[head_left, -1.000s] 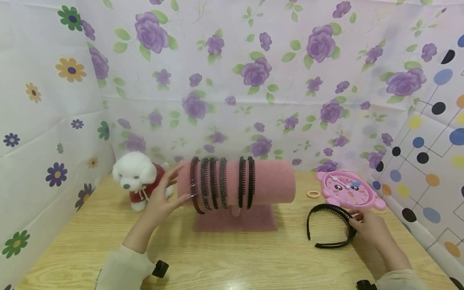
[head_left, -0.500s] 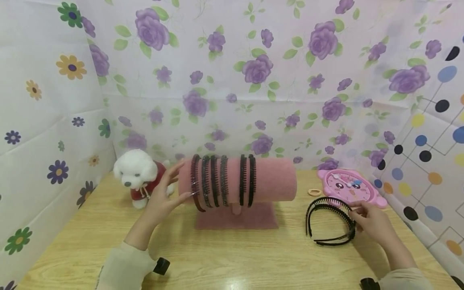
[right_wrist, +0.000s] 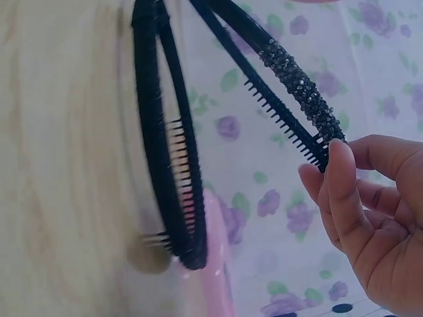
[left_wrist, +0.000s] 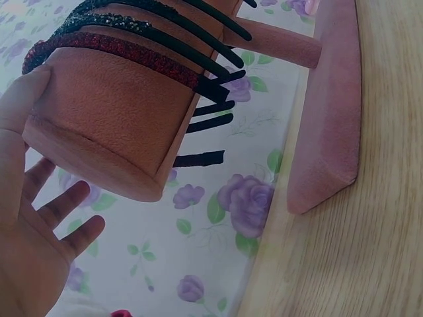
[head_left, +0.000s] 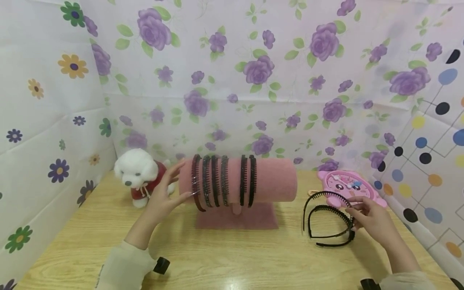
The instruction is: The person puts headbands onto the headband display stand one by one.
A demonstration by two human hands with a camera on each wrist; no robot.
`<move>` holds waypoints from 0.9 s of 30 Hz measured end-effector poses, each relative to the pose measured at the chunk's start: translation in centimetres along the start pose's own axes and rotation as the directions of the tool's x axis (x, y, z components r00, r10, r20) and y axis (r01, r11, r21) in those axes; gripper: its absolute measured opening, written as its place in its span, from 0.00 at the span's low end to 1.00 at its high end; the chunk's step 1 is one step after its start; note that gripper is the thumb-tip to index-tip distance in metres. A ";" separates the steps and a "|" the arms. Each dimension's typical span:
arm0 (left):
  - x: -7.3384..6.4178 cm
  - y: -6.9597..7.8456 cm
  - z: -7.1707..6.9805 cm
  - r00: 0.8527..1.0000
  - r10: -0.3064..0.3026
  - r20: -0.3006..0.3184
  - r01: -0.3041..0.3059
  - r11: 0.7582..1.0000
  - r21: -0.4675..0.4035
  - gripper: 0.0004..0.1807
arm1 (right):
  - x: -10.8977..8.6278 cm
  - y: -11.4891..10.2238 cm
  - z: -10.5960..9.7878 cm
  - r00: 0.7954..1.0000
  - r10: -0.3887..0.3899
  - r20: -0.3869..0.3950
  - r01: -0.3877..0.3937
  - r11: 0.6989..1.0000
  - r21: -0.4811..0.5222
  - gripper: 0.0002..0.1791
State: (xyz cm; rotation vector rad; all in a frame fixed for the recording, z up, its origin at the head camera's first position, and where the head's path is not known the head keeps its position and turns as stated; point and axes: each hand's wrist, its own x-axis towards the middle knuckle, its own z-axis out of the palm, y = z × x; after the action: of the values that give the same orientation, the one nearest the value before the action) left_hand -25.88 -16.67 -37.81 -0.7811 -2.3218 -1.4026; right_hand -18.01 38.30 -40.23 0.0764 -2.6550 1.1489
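Note:
A pink padded headband stand (head_left: 275,181) bears several black and dark headbands, with a dark red one (head_left: 196,181) at its left end. My left hand (head_left: 162,197) rests on that end, thumb in front and the other fingers extended; in the left wrist view the thumb touches the roll (left_wrist: 112,99) beside the red glitter band. My right hand (head_left: 371,219) pinches a headband (head_left: 327,193) by one side, its dark sparkling stones (right_wrist: 301,82) showing in the right wrist view. Just below it, another black toothed headband (head_left: 328,208) stands on the table.
A white toy dog (head_left: 135,167) in red sits left of the stand. Behind my right hand lies a pink cartoon clock (head_left: 349,187), with a small beige ring (head_left: 312,193) beside it. Flower-print cloth (head_left: 232,112) hangs behind the wooden table (head_left: 232,257).
My right hand has lifted the pinched headband up and apart from the other one on the table. The left hand stays at the stand's end.

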 end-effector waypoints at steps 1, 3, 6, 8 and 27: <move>0.0 0.0 0.0 1.000 0.003 0.001 -0.003 1.000 0.003 0.45 | 0.0 -0.2 0.0 1.000 -0.009 -0.003 0.009 1.000 0.008 0.20; 0.0 0.1 -0.2 1.000 0.007 0.003 -0.007 1.000 0.011 0.45 | -0.1 -0.6 0.0 0.999 -0.030 -0.015 0.030 0.999 0.014 0.20; 0.1 0.3 -0.4 1.000 0.002 0.007 -0.003 1.000 0.023 0.45 | -0.2 -1.3 0.1 0.998 -0.052 -0.029 0.052 0.998 0.023 0.23; 0.1 0.3 -0.6 1.000 -0.007 0.010 0.007 1.000 0.029 0.45 | -0.2 -1.8 0.0 0.998 -0.060 -0.033 0.061 0.998 0.021 0.24; -0.2 0.3 -0.2 0.998 -0.051 0.020 0.051 0.999 0.001 0.45 | -0.7 -6.5 -0.2 0.992 -0.086 -0.093 0.074 0.989 -0.129 0.26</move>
State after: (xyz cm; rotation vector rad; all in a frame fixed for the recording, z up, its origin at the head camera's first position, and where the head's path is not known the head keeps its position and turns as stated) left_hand -25.57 -16.82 -37.57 -0.7433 -2.3731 -1.4217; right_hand -16.31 33.88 -35.65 0.0995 -2.6042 0.9343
